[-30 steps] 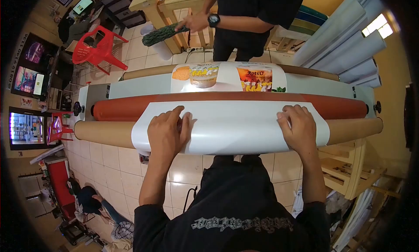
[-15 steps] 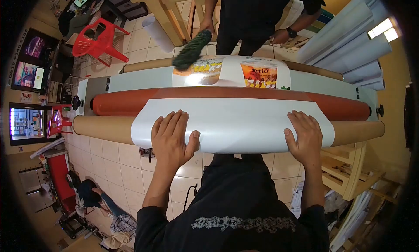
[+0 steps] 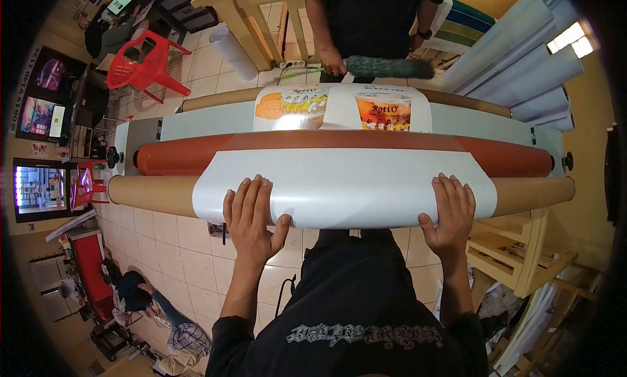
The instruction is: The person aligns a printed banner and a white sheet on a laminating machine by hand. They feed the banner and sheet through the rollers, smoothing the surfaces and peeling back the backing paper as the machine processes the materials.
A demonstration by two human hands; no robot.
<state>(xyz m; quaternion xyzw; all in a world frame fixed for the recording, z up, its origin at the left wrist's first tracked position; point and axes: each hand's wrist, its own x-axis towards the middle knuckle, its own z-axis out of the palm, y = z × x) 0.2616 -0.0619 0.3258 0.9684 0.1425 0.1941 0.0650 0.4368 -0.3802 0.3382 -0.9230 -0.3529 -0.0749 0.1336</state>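
My left hand lies flat with fingers stretched on the white sheet, which wraps over a cardboard tube. On the right part of the same sheet rests my right hand, fingers extended and thumb apart. Beyond the sheet runs the red-brown roller of a laminating machine. Behind that roller, a printed sheet with drink-cup pictures lies over the machine bed. Across the machine, a co-worker's hand holds a dark green duster.
Black knobs sit at the machine's ends. White rolls lean at the back right. A wooden frame stands at lower right, a red chair at upper left. Another person is at lower left.
The co-worker's duster has moved right, off the printed sheet. My hands have slid slightly toward me and remain on the white sheet.
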